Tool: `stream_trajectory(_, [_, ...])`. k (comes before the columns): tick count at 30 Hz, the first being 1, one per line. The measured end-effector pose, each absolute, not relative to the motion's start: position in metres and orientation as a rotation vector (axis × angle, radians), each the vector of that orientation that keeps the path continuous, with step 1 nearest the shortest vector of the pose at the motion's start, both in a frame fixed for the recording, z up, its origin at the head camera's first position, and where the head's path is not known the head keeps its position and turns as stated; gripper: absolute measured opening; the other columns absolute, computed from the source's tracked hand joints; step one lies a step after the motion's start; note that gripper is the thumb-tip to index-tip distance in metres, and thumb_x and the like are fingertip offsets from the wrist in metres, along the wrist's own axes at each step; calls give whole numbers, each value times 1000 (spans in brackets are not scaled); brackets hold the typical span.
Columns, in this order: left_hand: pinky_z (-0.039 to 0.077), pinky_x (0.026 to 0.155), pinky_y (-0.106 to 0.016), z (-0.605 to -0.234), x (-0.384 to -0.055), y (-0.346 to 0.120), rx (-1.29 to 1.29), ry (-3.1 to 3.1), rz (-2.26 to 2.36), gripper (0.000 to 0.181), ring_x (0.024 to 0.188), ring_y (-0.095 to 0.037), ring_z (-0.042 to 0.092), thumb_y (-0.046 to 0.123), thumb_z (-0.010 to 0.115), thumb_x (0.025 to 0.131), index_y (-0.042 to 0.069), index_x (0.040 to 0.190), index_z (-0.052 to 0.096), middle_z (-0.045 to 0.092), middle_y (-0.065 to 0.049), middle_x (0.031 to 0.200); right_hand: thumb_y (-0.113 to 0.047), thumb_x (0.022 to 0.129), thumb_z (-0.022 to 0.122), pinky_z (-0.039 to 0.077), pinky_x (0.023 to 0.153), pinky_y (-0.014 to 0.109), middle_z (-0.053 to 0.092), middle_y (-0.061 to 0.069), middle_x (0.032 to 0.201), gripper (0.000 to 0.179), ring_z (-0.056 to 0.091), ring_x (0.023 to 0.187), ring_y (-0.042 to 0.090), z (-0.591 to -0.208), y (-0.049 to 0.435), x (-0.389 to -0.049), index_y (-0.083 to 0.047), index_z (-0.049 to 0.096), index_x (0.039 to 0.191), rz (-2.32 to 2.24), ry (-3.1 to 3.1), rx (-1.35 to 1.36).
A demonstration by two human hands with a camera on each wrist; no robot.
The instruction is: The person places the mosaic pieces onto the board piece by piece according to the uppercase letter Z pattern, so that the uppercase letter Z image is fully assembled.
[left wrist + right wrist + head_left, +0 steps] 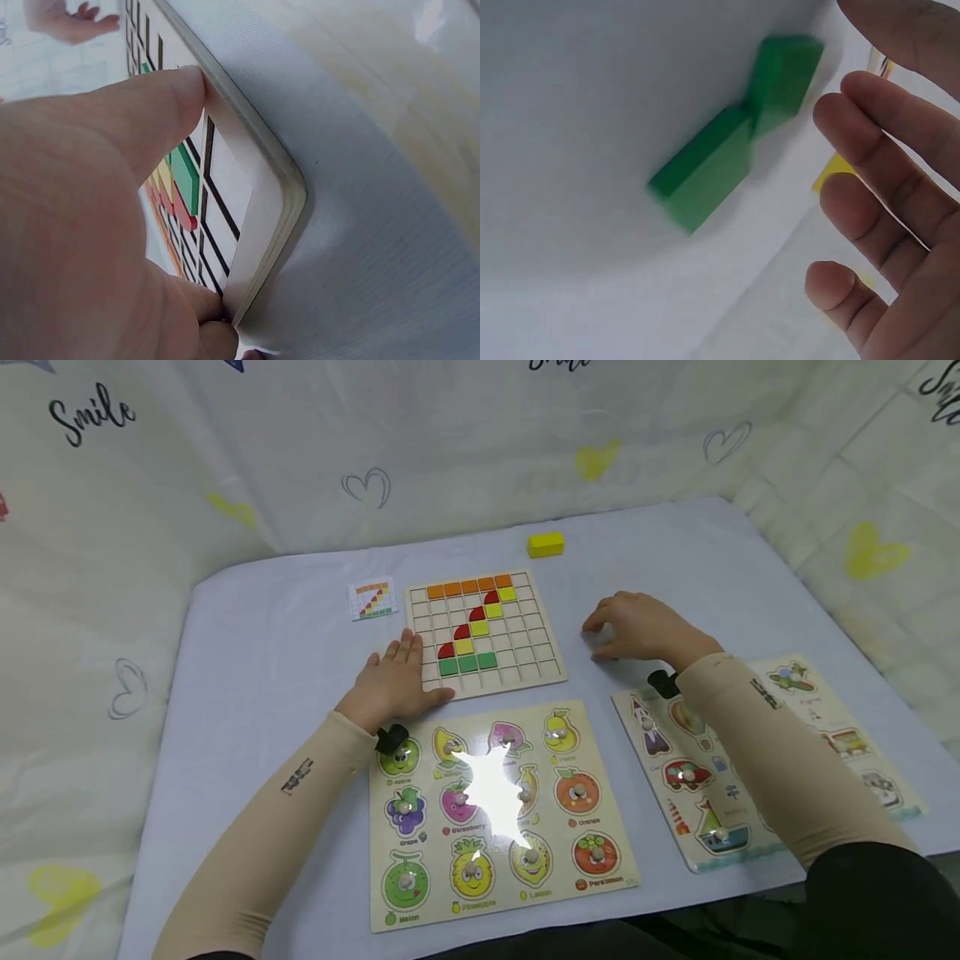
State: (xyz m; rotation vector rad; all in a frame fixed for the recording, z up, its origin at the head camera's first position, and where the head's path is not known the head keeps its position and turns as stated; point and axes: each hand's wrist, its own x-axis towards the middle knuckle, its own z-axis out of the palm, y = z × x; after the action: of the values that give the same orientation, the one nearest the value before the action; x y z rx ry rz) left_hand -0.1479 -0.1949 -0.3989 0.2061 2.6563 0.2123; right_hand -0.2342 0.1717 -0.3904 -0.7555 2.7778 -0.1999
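A wooden grid board [517, 664] lies on the table with orange, red, yellow and green pieces set in its squares. Across its near left corner rests my left hand [393, 683], fingers stretched along the left edge and thumb at the near edge. My right hand [637, 627] hovers right of the board, fingers loosely bent and apart, holding nothing visible. In the right wrist view, one green block [709, 180] and another green block [789, 82] lie by its fingertips; the hand hides them in the head view.
A small pattern card [372, 599] lies left of the board. Behind it stands a yellow block [546, 545]. Nearer me are a fruit puzzle board [498, 868] and, under my right forearm, a vehicle puzzle board [682, 814]. A white printed curtain [450, 460] hangs behind the table.
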Motion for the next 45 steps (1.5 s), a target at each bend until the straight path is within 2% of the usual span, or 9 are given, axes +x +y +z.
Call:
stream_trajectory(9, [12, 132, -61, -397, -148, -196, 206, 2662, 219, 112, 164, -38, 6, 68, 56, 96, 1, 166, 1, -4, -18, 176, -25, 86, 86, 51, 102, 57, 77, 12, 114, 36, 65, 112, 33, -386, 197, -232, -8, 78, 117, -206, 2773, -691])
stream_trajectory(20, [11, 132, -61, -398, -149, -195, 206, 2647, 217, 113, 164, -38, 5, 69, 55, 96, 1, 166, -1, -6, -18, 176, -13, 85, 84, 54, 98, 52, 79, 10, 106, 22, 66, 104, 29, -390, 191, -233, -6, 81, 106, -274, 2807, -772])
stream_trajectory(30, [10, 132, -60, -398, -150, -196, 200, 2647, 227, 112, 164, -37, 3, 69, 55, 97, 1, 166, -1, -6, -17, 176, -18, 87, 83, 54, 94, 48, 77, 7, 106, 23, 63, 102, 27, -392, 146, -231, -9, 81, 108, -325, 2770, -946])
stream_trajectory(45, [10, 132, -59, -399, -150, -196, 189, 2649, 229, 112, 165, -37, 4, 69, 56, 96, 2, 166, -1, -5, -17, 176, -23, 89, 84, 53, 101, 46, 78, 3, 107, 26, 64, 104, 26, -394, 72, -227, -12, 81, 112, -274, 2683, -1197])
